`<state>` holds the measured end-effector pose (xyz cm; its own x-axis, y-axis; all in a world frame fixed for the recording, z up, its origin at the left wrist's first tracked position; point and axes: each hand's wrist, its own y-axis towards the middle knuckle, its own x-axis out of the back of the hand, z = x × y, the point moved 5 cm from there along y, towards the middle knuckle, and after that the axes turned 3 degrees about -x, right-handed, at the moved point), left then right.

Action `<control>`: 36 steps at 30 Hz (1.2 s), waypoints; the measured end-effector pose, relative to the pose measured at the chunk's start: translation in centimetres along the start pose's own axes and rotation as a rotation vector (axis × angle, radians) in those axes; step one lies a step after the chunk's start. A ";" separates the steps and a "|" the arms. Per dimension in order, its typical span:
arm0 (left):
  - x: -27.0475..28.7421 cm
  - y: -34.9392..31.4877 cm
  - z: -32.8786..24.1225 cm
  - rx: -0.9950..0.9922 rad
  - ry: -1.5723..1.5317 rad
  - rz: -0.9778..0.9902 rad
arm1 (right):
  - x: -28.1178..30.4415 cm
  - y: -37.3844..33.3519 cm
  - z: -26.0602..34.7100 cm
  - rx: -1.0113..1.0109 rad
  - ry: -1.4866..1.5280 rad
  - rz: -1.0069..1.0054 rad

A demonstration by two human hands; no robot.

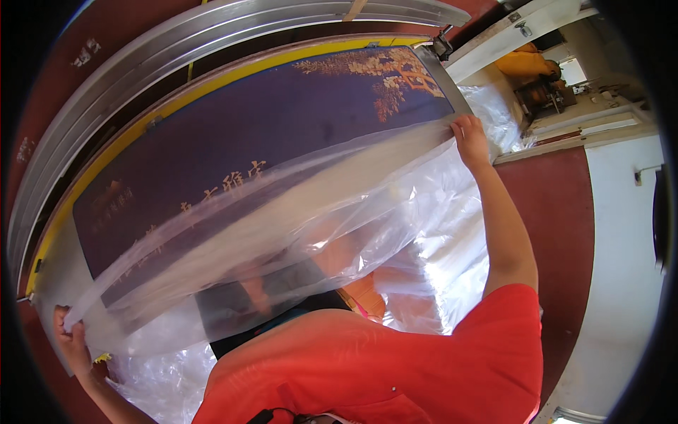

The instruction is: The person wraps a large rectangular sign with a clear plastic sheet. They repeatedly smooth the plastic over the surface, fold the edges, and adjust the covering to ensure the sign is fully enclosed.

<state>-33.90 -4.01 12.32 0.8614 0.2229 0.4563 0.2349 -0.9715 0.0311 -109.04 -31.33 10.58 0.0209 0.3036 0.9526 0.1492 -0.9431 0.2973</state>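
Observation:
Both my arms are stretched wide, holding a clear plastic sheet (339,198) by its edge. At the lower left, my left hand (69,336) pinches one end of it. My right hand (470,140) grips the other end near the far right corner of a dark purple-blue panel (233,134). That panel carries golden tree artwork and lettering, and the sheet covers its near part. Loose folds of the plastic hang between the panel and my body, glossy where light strikes them.
Long silver metal profiles (92,106) run behind the panel, beside a yellow strip (141,128). More crumpled clear plastic (494,116) lies at the right by a doorway. Beyond it, a cluttered room shows. A red and white wall (551,219) stands at my right.

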 end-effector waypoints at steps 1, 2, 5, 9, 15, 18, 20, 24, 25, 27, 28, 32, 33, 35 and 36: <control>-1.1 -0.3 -0.5 0.054 -0.005 0.104 | 0.2 0.6 -0.1 0.004 -0.111 0.094; -2.5 -0.5 -1.3 0.102 -0.014 0.204 | 1.0 1.4 -0.2 0.078 -0.240 0.121; -6.0 -0.2 -4.3 0.003 0.026 0.287 | 4.7 7.2 -6.7 -0.107 -0.405 -0.212; -2.7 -1.0 -1.6 0.064 0.234 0.176 | 10.7 13.1 -9.2 -0.588 0.354 -0.700; 17.7 -4.3 8.9 0.253 -0.031 -0.368 | -3.4 10.0 15.8 0.197 0.796 0.179; 14.9 -6.0 10.5 0.307 -0.667 -0.818 | 0.6 6.0 19.1 0.424 0.158 -0.214; 6.1 -5.6 6.1 0.293 -0.984 -0.992 | -2.5 6.1 11.1 -0.122 0.153 -0.074; 6.0 -7.3 9.3 0.130 -0.270 -0.506 | -4.4 4.9 9.1 -0.357 -0.016 0.085; 8.3 -8.1 12.1 0.271 -0.444 -0.563 | -4.3 5.8 10.3 -0.311 0.014 0.072; 13.9 -8.7 13.3 0.361 -0.524 -0.629 | -4.6 7.7 11.8 -0.164 0.058 -0.108; 16.7 -9.1 13.2 0.378 -0.498 -0.637 | -4.4 8.5 13.0 -0.099 0.146 -0.181; 26.1 -10.6 12.3 0.378 -0.328 -0.645 | -2.1 10.3 20.0 0.161 0.329 -0.342; 28.1 -10.6 12.7 0.390 -0.279 -0.654 | -1.7 10.5 21.6 0.225 0.337 -0.352; 31.7 -10.6 14.9 0.449 -0.079 -0.658 | -1.5 11.5 23.5 0.245 0.337 -0.313; 33.2 -10.7 16.5 0.507 0.160 -0.616 | -1.4 11.7 24.1 0.261 0.341 -0.293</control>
<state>-0.36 15.15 12.45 0.4452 0.6546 0.6110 0.8543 -0.5149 -0.0708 -83.53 -39.54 11.21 -0.3757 0.4468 0.8119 0.3427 -0.7470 0.5697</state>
